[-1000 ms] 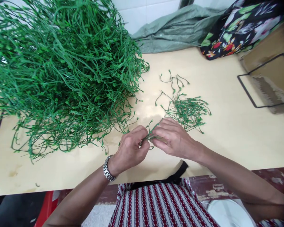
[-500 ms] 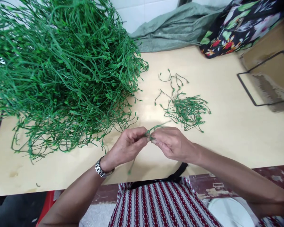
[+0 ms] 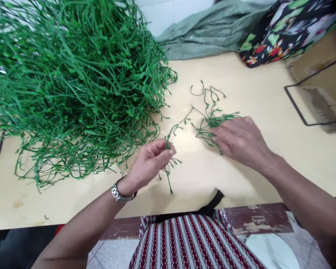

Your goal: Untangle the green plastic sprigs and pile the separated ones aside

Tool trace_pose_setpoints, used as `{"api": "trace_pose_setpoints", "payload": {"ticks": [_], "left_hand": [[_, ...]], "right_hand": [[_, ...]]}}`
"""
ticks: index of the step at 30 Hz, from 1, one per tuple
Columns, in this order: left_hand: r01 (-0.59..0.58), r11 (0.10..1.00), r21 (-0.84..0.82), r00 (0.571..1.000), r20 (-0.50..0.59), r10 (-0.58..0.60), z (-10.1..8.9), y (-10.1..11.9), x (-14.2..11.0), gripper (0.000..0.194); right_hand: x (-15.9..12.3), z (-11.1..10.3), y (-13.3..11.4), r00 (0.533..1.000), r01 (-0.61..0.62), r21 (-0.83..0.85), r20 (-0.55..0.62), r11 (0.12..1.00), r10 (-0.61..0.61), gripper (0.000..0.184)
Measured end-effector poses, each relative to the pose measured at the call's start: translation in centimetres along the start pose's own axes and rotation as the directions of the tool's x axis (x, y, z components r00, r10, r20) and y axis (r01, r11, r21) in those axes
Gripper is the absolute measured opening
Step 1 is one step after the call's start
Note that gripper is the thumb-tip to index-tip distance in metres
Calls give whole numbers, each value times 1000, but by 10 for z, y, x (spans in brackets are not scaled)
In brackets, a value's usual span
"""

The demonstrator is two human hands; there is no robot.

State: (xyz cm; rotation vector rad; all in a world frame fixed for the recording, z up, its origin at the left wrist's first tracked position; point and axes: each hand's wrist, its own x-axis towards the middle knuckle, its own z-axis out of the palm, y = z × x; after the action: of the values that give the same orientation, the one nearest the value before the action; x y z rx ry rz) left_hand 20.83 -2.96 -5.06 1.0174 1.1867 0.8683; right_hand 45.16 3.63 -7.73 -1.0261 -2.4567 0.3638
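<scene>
Far left of the left grip [image 3: 151, 160], part of one thin dark frame [image 3: 0, 144] shows. Between them I see one great mound of green stems [image 3: 86, 82], far too tangled to count, its trailing ends reaching close to that hand. The left grip, one metal watch [image 3: 120, 192] at its wrist, is closed, thumb against fingers, on a small bunch of green sprigs [image 3: 170, 133]; their ends poke out above and below, too thin to count. Well beyond it, against the wall, slumps one grey-green sack [image 3: 201, 37]. A narrow strip of pale surface [image 3: 184, 151] parts the left grip from one small heap of stems [image 3: 217, 120]. The right grip [image 3: 242, 138] has its fingers down at that heap; whether they pinch anything I can't tell, as the hand hides it. The surface's front edge runs nearer the person than both grips. Beyond the right grip and farther right sit one floral bundle [image 3: 285, 33] and one cardboard box [image 3: 324, 63], insides hidden from me. A second frame [image 3: 294, 106] is by the box, with open surface between it and the right grip.
</scene>
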Motion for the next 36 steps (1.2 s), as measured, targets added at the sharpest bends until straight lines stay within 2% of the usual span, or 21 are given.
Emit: {"api": "trace_pose_setpoints", "payload": {"ticks": [2, 3, 4, 6, 9, 11, 13, 16, 18, 20, 23, 25, 27, 28, 30, 31, 33, 34, 36], "left_hand": [[50, 993, -111, 998, -26, -53, 2, -7, 10, 18], [60, 988, -144, 998, -25, -64, 3, -10, 13, 19], [59, 985, -161, 998, -21, -63, 4, -12, 14, 19], [31, 986, -162, 999, -10, -33, 6, -14, 14, 20], [-19, 990, -140, 999, 36, 24, 10, -13, 12, 21], [-53, 988, -146, 998, 37, 59, 12, -12, 10, 22], [-85, 986, -143, 996, -14, 84, 12, -12, 7, 22], [-132, 985, -114, 987, -111, 119, 10, -15, 2, 19], [-164, 980, -116, 979, -139, 147, 10, -19, -1, 17], [-185, 968, -167, 980, -105, 169, 11, -22, -5, 15], [-160, 935, -316, 984, 29, 178, 9, -21, -14, 16], [-185, 909, -374, 980, -3, 199, 3, -16, -23, 16], [-198, 933, -301, 980, -42, 194, -5, -12, -32, 16], [-176, 953, -246, 984, -12, 179, -9, -10, -35, 16], [-143, 965, -221, 984, 72, 163, -13, -11, -39, 19], [-158, 952, -262, 980, 76, 184, -14, -13, -40, 21], [-285, 883, -373, 953, -14, 302, -15, -18, -39, 22], [-360, 846, -393, 928, -61, 367, -15, -21, -39, 22], [-470, 811, -349, 875, -66, 479, -15, -26, -39, 20]], "right_hand": [[4, 1, 0, 1000, 11, -194, -5, 981, -12, 24], [5, 1, -3, 999, 32, -231, -14, 972, -37, 30], [7, 2, -7, 999, 40, -176, -22, 984, -44, 34], [11, 6, -22, 1000, 22, 84, -11, 996, -21, 45], [19, 18, -51, 984, -72, 472, 176, 879, -14, 64], [23, 28, -65, 957, -148, 594, 288, 791, -37, 53], [22, 36, -71, 954, -180, 621, 298, 763, -18, 34], [15, 44, -70, 986, -79, 485, 169, 871, -4, 17], [10, 46, -67, 994, 25, 361, 92, 932, -62, 20], [7, 49, -64, 991, 87, 340, 68, 936, -117, 24], [2, 52, -61, 974, 59, 446, 168, 893, -149, 24], [-3, 49, -58, 958, 48, 459, 229, 887, -170, 27], [-8, 38, -52, 964, 104, 392, 187, 914, -190, 28], [-9, 31, -47, 971, 148, 325, 132, 934, -200, 28], [-9, 16, -32, 977, 208, 91, 21, 974, -211, 23], [-7, 9, -22, 979, 203, -76, -16, 976, -205, 19], [-3, -1, -3, 986, 139, -384, -36, 913, -165, 14], [-1, -4, 5, 990, 103, -483, -32, 869, -135, 17], [2, -6, 12, 996, 51, -543, -38, 838, -86, 27]]}}
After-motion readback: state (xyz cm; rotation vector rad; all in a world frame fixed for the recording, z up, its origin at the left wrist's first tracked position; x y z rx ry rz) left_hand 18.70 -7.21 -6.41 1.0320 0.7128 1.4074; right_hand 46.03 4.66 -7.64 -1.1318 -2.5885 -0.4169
